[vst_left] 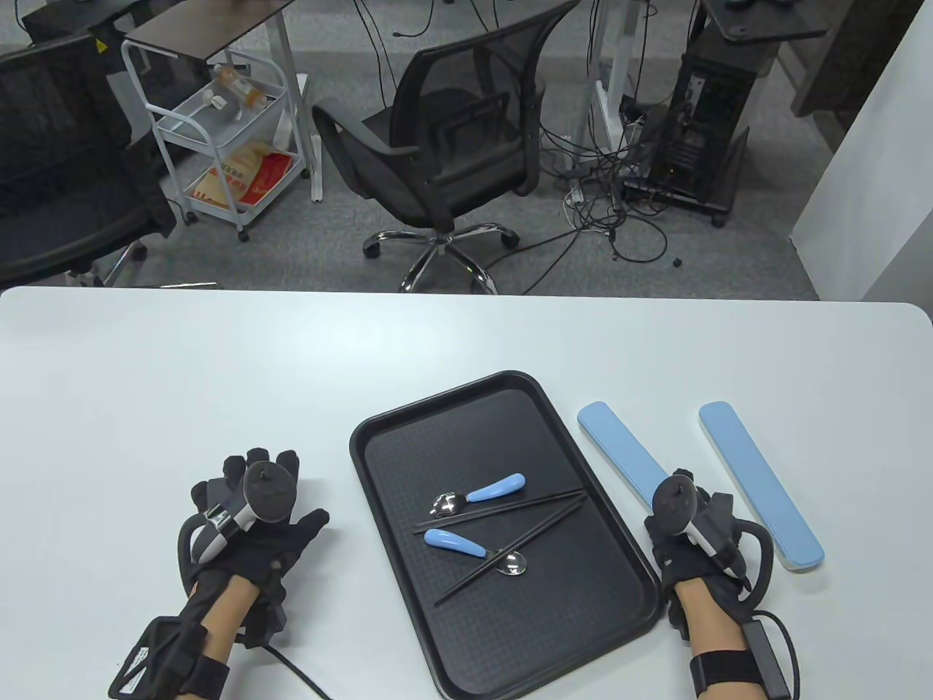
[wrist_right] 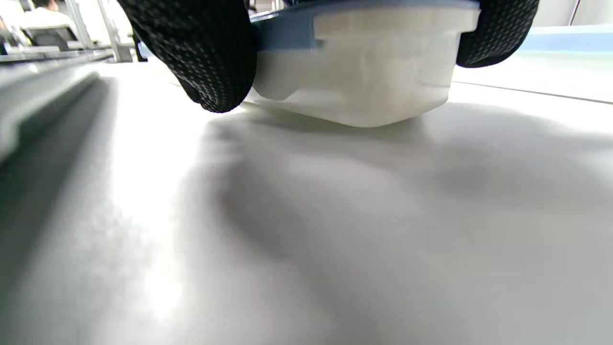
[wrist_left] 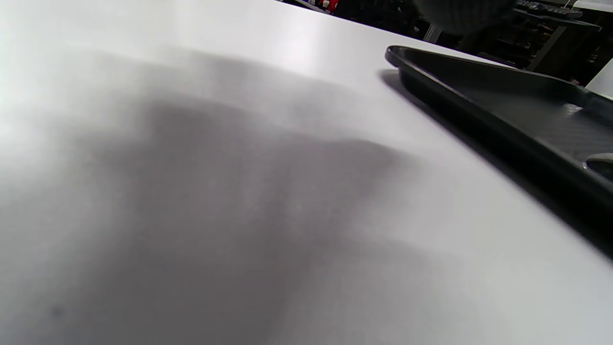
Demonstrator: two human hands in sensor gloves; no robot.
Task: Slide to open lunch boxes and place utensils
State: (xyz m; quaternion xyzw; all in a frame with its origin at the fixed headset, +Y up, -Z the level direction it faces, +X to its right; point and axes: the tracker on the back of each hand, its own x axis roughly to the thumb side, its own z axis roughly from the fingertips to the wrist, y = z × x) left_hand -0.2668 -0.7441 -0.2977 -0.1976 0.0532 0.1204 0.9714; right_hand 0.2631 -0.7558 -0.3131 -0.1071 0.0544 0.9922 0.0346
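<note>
Only up close: right hand (wrist_right: 335, 52) fingers (wrist_right: 206, 52) gripping lunch box (wrist_right: 364, 72); left hand (vst_left: 251, 529) spread flat.

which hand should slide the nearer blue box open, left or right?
Right. The right hand already sits at the near end of the nearer lunch box, fingers on both its sides. The left hand rests flat beyond the tray.

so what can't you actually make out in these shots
- Near end of the left lunch box: table view, hidden under the right hand.
- Left hand fingers: absent from the left wrist view.
- Tray contents: left wrist view, cut off by the rim and frame edge.
</note>
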